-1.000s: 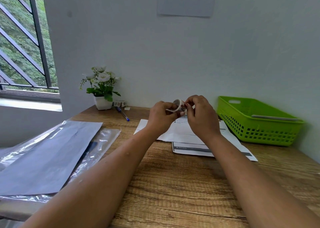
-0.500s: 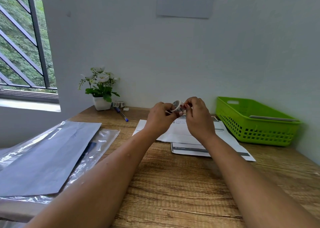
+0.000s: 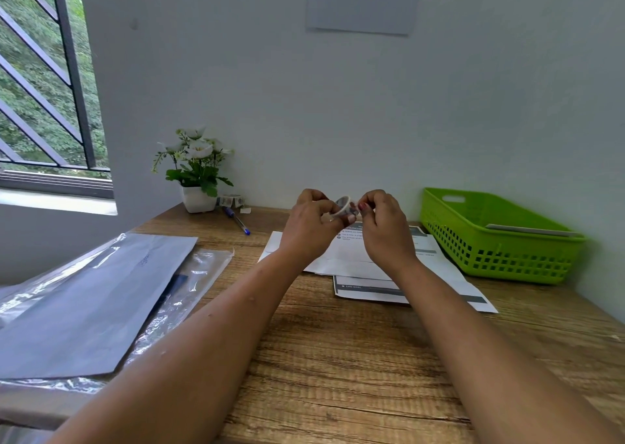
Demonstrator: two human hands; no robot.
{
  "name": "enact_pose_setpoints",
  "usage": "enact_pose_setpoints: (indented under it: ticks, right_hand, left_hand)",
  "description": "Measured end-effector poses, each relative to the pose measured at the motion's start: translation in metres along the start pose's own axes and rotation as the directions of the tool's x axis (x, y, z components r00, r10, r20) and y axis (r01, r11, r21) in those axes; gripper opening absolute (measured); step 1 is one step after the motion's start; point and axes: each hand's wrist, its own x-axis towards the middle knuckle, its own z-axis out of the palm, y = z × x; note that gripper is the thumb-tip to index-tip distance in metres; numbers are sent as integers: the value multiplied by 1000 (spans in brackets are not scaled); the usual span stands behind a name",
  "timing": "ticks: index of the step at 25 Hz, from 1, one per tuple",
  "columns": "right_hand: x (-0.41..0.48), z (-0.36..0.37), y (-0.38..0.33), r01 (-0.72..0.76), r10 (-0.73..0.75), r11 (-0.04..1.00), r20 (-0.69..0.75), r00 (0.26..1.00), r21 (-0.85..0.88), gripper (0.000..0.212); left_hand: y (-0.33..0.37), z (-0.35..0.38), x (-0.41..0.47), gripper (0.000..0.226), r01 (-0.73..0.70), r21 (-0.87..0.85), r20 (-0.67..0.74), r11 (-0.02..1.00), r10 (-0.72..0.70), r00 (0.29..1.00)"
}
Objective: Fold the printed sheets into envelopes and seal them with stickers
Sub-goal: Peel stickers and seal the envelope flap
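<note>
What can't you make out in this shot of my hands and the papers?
Head view only.
Sticker roll: largely covered by left hand and right hand; a peeled sticker cannot be told.
Printed sheets: text too small, partly behind the hands.
Green basket: bottom hidden by its near wall.

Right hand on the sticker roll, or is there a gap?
Touching. The head view shows the fingers of the right hand pinching the edge of the sticker roll, which the left hand holds above the printed sheets.
</note>
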Motion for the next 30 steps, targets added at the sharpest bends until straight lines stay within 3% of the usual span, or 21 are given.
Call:
enact_pose_setpoints:
  ticks: [11,30]
  right_hand:
    - [0,0,-2,-6,6,1000,1,1000,24,12]
    - [-1,-1,-7,-32,33,992,-13,999,125,11]
  left_hand:
    - [-3,2,4,32,-6,13,-17,1000,6,1000]
    - [-4,3,5,36,115,-52,56,992,-112,992]
